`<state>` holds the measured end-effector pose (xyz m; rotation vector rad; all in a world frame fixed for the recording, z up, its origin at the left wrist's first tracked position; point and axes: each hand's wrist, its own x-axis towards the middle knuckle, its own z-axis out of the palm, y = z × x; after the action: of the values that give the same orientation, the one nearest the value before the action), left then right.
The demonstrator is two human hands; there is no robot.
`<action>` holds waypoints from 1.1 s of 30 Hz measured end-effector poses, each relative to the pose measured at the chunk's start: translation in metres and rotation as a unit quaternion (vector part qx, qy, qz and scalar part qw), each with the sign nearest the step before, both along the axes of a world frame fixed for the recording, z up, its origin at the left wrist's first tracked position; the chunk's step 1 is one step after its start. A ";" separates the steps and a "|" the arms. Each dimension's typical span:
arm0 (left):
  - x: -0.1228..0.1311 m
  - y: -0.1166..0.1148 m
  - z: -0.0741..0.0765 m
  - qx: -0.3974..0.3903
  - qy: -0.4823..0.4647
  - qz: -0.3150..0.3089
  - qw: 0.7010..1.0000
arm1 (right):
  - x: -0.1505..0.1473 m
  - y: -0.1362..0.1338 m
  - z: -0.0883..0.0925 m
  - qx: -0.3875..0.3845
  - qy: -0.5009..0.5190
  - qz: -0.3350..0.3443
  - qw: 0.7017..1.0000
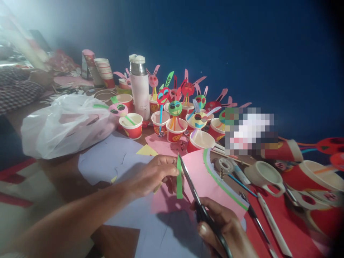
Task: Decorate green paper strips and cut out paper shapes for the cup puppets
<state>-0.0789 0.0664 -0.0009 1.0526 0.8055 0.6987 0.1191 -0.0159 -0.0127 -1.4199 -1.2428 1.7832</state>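
Observation:
My left hand (163,172) pinches a short green paper strip (179,184), which stands upright between thumb and fingers. Scissors with black handles (202,211) are gripped in my right hand (224,225). Their blades point up and away from me, lying along the strip's right edge, and look nearly closed. Under the hands lies a pink paper sheet (197,172) with a long curved green strip (217,179) along its right edge. Pale blue paper (118,157) spreads beneath and to the left, with a yellow scrap (146,150) at the pink sheet's far side.
Several red paper cups (134,130) holding paper-face figures stand behind, around a white flask (139,93). A plastic bag (40,132) lies left, near another person's checkered sleeve (18,89). Right are a mug (264,175), a tape roll (225,166), pens and red paper (290,211).

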 end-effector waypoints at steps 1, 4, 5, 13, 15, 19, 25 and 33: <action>0.000 0.000 0.000 0.003 0.004 -0.002 1.000 | 0.001 0.000 -0.003 0.007 0.012 0.005 1.000; 0.000 0.000 -0.001 0.011 0.019 -0.005 1.000 | 0.004 0.000 -0.012 0.047 0.068 0.015 0.996; 0.001 0.000 -0.001 0.011 0.024 -0.004 1.000 | 0.005 0.000 -0.014 0.058 0.083 0.018 0.995; 0.000 -0.001 -0.002 0.012 0.057 -0.022 0.998 | 0.005 0.002 -0.012 0.049 0.085 0.045 0.994; -0.002 -0.001 -0.004 0.010 0.059 -0.034 0.998 | 0.007 0.003 -0.013 0.054 0.078 0.055 0.994; -0.004 0.000 -0.007 -0.002 0.014 -0.068 0.998 | 0.011 0.005 -0.015 0.047 0.067 0.068 0.994; -0.008 0.004 -0.009 0.002 -0.029 -0.103 0.994 | 0.017 0.007 -0.009 0.048 0.061 0.105 0.991; -0.009 0.007 -0.007 -0.020 -0.030 -0.135 0.990 | 0.023 0.007 -0.009 0.028 0.058 0.113 0.991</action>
<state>-0.0881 0.0733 -0.0079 1.0747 0.6087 0.4802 0.1417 -0.0093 -0.0218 -1.1651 -1.4278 1.9322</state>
